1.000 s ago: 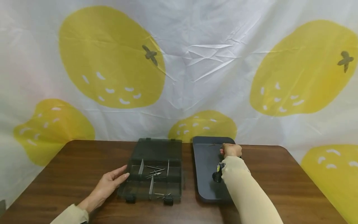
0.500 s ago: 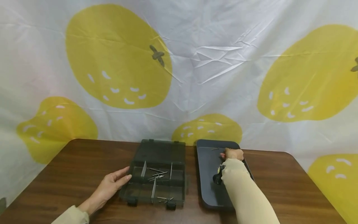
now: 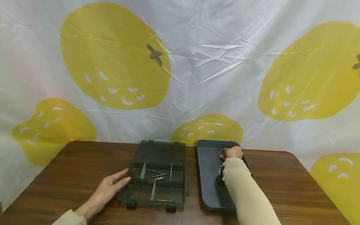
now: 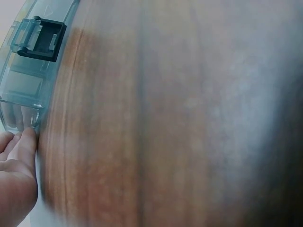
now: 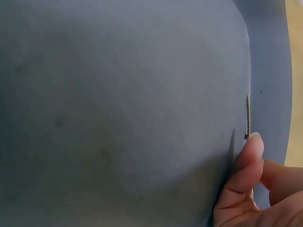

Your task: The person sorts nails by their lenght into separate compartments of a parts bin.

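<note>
A dark see-through compartment box (image 3: 168,190) lies on the wooden table, its lid (image 3: 161,152) laid back. Several metal screws (image 3: 158,175) sit in its middle compartment, more in the front right one. My left hand (image 3: 108,189) rests its fingers and thumb, fairly straight, against the box's left side. In the left wrist view a black latch (image 4: 43,39) shows. My right hand (image 3: 232,153) reaches to the far end of a grey tray (image 3: 209,184), finger and thumb curled together. One screw (image 5: 247,116) lies by the far wall, its end right at the fingertips; I cannot tell whether they pinch any screw.
A white cloth (image 3: 185,78) with large yellow fruit prints hangs just behind the table's far edge. Bare table (image 3: 194,190) separates the box from the tray. Light dividers (image 3: 153,190) stand up inside the box.
A second screw that showed at the right fingertips a second ago is now hidden by the hand. The left hand stays at the box; the head view has shifted slightly.
</note>
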